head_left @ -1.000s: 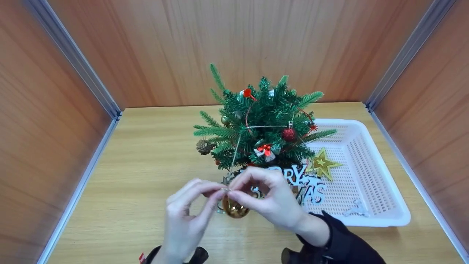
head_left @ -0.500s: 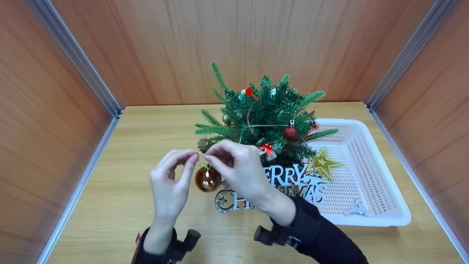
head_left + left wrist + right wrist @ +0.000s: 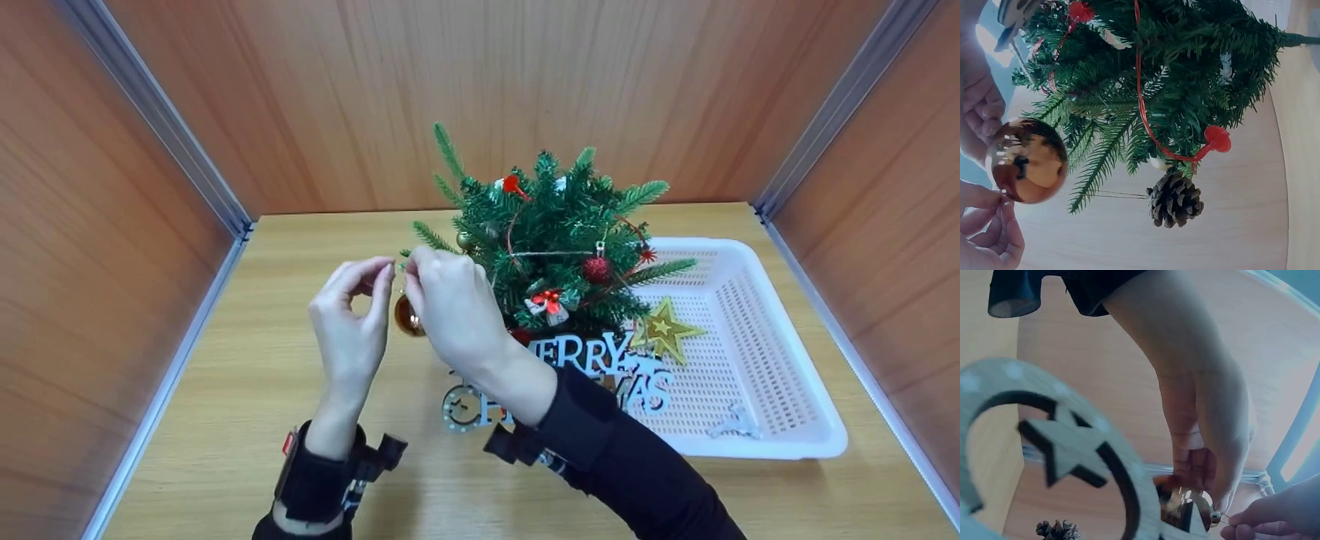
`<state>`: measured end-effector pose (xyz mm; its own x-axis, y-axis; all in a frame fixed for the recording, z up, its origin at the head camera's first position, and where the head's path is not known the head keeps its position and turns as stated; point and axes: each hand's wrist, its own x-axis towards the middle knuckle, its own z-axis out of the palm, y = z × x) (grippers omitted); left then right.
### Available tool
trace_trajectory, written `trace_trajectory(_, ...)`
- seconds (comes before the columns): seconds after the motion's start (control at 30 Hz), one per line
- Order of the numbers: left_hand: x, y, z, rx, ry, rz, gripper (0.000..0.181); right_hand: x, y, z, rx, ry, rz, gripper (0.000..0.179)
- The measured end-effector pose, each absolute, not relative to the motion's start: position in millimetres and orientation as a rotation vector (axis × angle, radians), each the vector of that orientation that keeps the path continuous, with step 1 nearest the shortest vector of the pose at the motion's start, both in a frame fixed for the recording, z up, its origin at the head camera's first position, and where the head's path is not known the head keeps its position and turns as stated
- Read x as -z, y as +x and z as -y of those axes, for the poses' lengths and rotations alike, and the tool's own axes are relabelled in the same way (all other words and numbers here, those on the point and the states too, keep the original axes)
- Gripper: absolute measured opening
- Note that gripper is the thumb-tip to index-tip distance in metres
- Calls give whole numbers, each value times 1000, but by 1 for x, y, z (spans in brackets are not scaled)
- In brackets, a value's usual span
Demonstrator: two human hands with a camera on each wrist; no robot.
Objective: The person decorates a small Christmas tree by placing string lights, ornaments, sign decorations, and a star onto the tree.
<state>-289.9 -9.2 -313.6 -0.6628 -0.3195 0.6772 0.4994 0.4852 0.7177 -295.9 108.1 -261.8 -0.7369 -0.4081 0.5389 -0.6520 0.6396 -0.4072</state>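
A shiny copper-gold Christmas ball (image 3: 407, 316) hangs between both hands, left of the small Christmas tree (image 3: 555, 225). My left hand (image 3: 351, 319) pinches the ball's thin hanging string between thumb and finger; in the right wrist view the string (image 3: 1225, 515) runs from the ball's cap (image 3: 1215, 518) to these fingertips. My right hand (image 3: 461, 311) pinches at the string's other side, close above the ball, and partly covers it. In the left wrist view the ball (image 3: 1028, 160) sits beside a bare branch tip (image 3: 1103, 154), and a pine cone (image 3: 1175, 199) hangs nearby.
A white basket (image 3: 806, 390) at the right holds a gold star (image 3: 666, 328) and a small silvery ornament (image 3: 736, 422). Merry Christmas lettering (image 3: 577, 352) stands before the tree. A red glitter ball (image 3: 597, 270) and a red bow (image 3: 549, 302) hang on it.
Both hands have carried the ball up and to the left, from in front of the lettering to the tree's left side. The right hand now hides the pine cone in the head view.
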Motion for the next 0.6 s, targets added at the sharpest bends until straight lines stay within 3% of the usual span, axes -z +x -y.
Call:
trace_trajectory(0.2, 313, -298, 11, 1280, -139, 1993, 11, 263, -303, -106, -743, 767, 2564, 7)
trace_trajectory(0.6, 315, -300, 19, 1954, -242, 1865, 12, 265, -298, -123, -917, 804, 2558, 3)
